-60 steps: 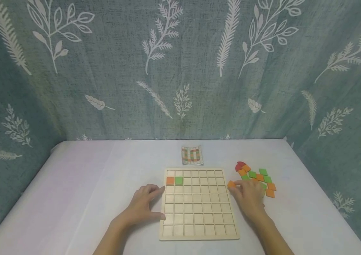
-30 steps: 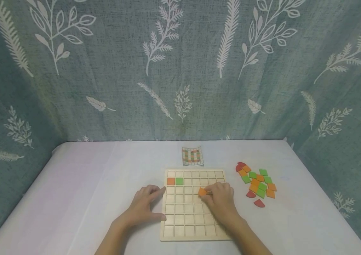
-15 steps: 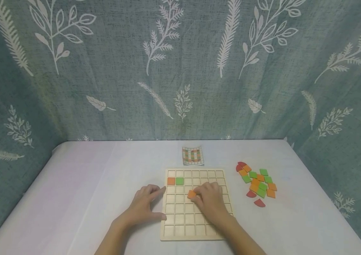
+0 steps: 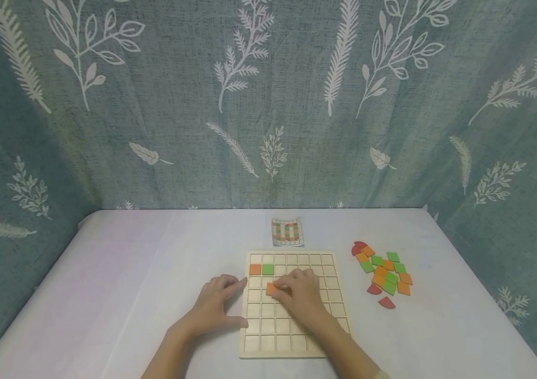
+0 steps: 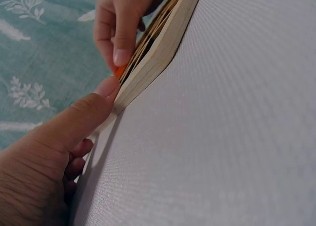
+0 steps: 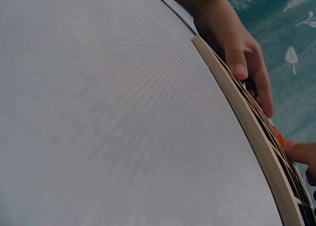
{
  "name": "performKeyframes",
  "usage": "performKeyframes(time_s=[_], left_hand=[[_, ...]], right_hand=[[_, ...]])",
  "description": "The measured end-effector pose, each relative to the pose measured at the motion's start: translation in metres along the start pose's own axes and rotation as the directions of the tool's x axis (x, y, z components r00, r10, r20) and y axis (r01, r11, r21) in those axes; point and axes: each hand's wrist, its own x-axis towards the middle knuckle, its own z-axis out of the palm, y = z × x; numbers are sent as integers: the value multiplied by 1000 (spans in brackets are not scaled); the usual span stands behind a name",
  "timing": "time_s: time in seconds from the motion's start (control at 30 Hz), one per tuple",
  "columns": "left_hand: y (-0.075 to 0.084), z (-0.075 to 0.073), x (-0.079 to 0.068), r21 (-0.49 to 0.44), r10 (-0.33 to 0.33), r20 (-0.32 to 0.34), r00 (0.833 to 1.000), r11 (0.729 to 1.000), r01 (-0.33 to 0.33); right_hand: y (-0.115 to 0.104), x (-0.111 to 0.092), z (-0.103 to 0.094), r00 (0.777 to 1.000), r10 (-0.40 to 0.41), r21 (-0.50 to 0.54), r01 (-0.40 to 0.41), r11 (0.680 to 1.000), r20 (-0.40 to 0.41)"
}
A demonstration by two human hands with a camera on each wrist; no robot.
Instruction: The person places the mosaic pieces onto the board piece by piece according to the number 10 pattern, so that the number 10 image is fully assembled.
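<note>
A wooden grid board lies on the white table, divided into square cells. One orange tile and one green tile sit side by side in its second row, at the left. My right hand pinches another orange square tile between thumb and fingers, low over the left part of the third row. Along the board's left edge rests my left hand, thumb and forefinger spread apart and touching the rim. In the left wrist view, the left thumb lies on the board's rim.
Right of the board is a loose cluster of orange, green and red pieces, including a green tile and a red quarter-round piece. Behind the board lies a small printed pattern card. A leaf-patterned green curtain hangs along the table's back.
My right hand has carried the orange tile leftward from beside the pile, across the board to the left part of the third row. The left hand has stayed at the board's edge.
</note>
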Motion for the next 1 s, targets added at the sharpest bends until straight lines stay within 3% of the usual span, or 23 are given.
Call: performKeyframes(time_s=[0.33, 0.57, 0.8, 1.0], left_hand=[[-1, 0, 0, -1, 10, -3, 1000, 1000, -10], [0, -1, -1, -6, -12, 7, 1000, 1000, 12], [-1, 0, -1, -10, -20, 8, 1000, 1000, 20], [1, -1, -1, -15, -7, -6, 1000, 1000, 7]], right_hand=[[0, 13, 11, 995, 103, 20, -103, 994, 0], [-3, 18, 13, 979, 201, 108, -198, 974, -21], [1, 15, 9, 986, 168, 166, -164, 973, -10], [6, 9, -5, 982, 186, 284, -175, 943, -13]])
